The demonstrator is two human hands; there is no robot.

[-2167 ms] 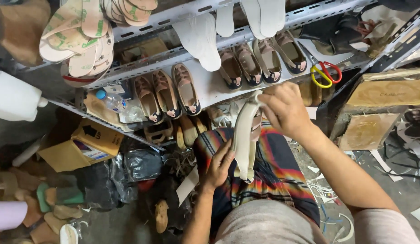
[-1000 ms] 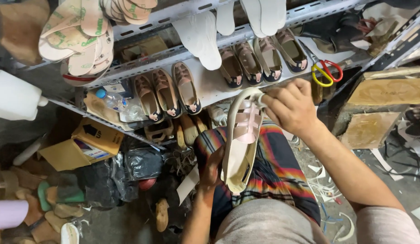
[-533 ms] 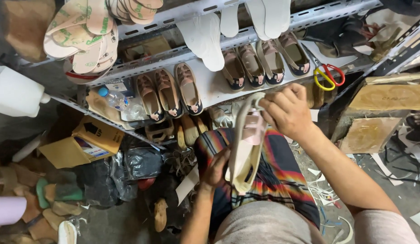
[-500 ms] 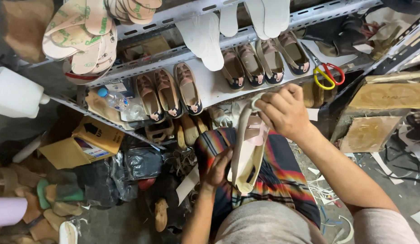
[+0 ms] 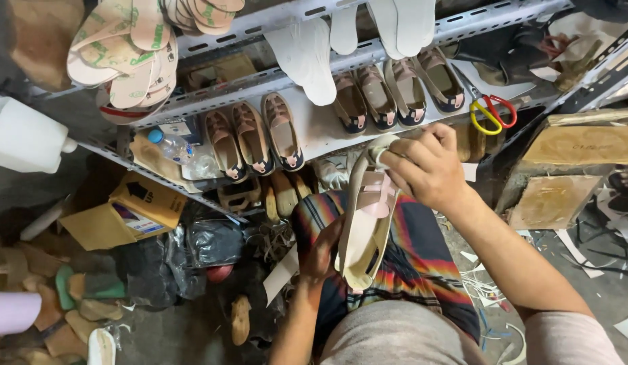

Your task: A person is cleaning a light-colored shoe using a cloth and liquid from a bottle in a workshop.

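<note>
Your right hand [image 5: 425,165] is gripping the toe end of a cream shoe with pink straps [image 5: 368,223], and your left hand [image 5: 322,247] is clasping its side, holding it over your lap below the shelf [image 5: 314,132] of finished shoes.

Shelf above the grip: shoes in one group of three [image 5: 253,138] and one of four [image 5: 398,91]; one scissors [image 5: 491,112]; one water bottle [image 5: 171,145].
</note>
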